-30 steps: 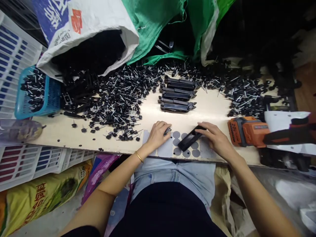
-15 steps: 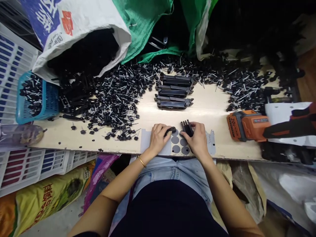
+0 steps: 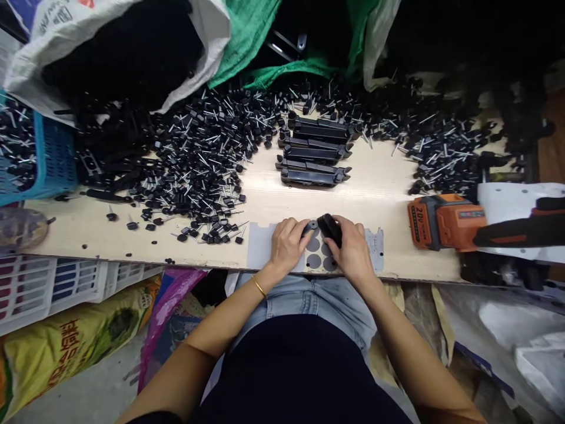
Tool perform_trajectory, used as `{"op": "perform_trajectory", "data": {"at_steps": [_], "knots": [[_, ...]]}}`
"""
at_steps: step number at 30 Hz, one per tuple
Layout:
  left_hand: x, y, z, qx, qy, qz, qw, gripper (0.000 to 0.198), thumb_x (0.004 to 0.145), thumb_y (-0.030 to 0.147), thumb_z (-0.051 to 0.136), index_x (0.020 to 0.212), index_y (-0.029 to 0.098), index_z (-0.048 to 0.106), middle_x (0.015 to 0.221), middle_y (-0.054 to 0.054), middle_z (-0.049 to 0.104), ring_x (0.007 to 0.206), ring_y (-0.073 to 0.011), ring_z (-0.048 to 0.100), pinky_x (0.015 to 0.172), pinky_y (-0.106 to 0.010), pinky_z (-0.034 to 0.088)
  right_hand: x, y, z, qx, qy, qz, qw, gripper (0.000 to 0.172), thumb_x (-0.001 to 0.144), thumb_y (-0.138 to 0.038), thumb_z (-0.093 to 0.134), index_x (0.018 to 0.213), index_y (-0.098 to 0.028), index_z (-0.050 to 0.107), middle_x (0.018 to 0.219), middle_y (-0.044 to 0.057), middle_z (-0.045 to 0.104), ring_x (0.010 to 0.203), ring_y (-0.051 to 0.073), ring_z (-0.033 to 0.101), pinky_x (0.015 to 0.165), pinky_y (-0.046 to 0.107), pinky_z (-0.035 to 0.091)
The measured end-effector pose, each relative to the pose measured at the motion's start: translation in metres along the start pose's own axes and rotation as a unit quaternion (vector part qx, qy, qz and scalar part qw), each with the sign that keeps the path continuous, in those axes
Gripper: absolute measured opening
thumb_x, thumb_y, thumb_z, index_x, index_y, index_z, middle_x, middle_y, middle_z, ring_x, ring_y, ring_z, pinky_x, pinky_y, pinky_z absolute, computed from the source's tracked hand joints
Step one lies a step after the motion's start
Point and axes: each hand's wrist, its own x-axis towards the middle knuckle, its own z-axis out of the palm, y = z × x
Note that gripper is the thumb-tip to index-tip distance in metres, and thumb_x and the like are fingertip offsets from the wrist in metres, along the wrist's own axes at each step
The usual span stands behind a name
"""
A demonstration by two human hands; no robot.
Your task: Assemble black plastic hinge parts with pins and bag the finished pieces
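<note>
My left hand (image 3: 288, 244) is closed on a small black piece with a round grey end (image 3: 313, 225), held just over a grey sheet (image 3: 260, 247). In my right hand (image 3: 353, 247) is a black slotted plastic part (image 3: 329, 228), tilted between thumb and fingers. The two held pieces are close together but appear apart. Below them the sheet carries dark round discs (image 3: 313, 261), partly covered by my right hand. Beyond my hands, several black folded plastic assemblies (image 3: 314, 175) lie in a stack of rows on the bench.
Heaps of black-headed metal pins (image 3: 198, 159) spread over the left and back of the bench (image 3: 375, 200). An orange battery power tool (image 3: 445, 221) lies at right. A blue basket (image 3: 55, 153) and a white sack (image 3: 216, 35) stand at left, a green sack (image 3: 247, 35) behind.
My right hand has turned the black part, so its slotted end faces the left hand more. The left hand's piece now shows its round end. The view has shifted slightly.
</note>
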Motion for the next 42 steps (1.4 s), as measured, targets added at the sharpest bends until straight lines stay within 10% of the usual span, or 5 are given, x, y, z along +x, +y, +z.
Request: {"op": "perform_trajectory", "data": {"at_steps": [30, 35, 42], "knots": [[0.005, 0.002, 0.014, 0.008, -0.005, 0.069, 0.998, 0.027, 0.097, 0.026, 0.038, 0.108, 0.012, 0.058, 0.076, -0.004, 0.051, 0.073, -0.0183, 0.049, 0.066, -0.03, 0.044, -0.003, -0.001, 0.012, 0.061, 0.011, -0.023, 0.998, 0.052, 0.078, -0.012, 0.047, 0.131, -0.015, 0.049, 0.098, 0.011, 0.052, 0.095, 0.025, 0.051, 0.084, 0.039, 0.047], [0.019, -0.008, 0.016, -0.02, -0.042, 0.179, 0.983, 0.027, 0.096, 0.03, 0.042, 0.101, 0.013, 0.062, 0.073, -0.002, 0.049, 0.07, -0.0165, 0.048, 0.064, -0.027, 0.043, -0.005, 0.002, 0.013, 0.056, 0.02, -0.038, 0.998, 0.054, 0.078, -0.011, 0.047, 0.132, -0.015, 0.046, 0.096, 0.01, 0.05, 0.094, 0.025, 0.05, 0.083, 0.039, 0.048], [0.012, 0.004, 0.024, -0.035, -0.018, 0.09, 0.995, 0.026, 0.096, 0.028, 0.042, 0.107, 0.013, 0.06, 0.073, -0.001, 0.047, 0.069, -0.0164, 0.047, 0.063, -0.027, 0.043, -0.007, 0.002, 0.015, 0.051, 0.03, -0.05, 0.997, 0.06, 0.078, -0.008, 0.045, 0.137, -0.016, 0.04, 0.098, 0.011, 0.05, 0.094, 0.026, 0.048, 0.085, 0.042, 0.047]]}}
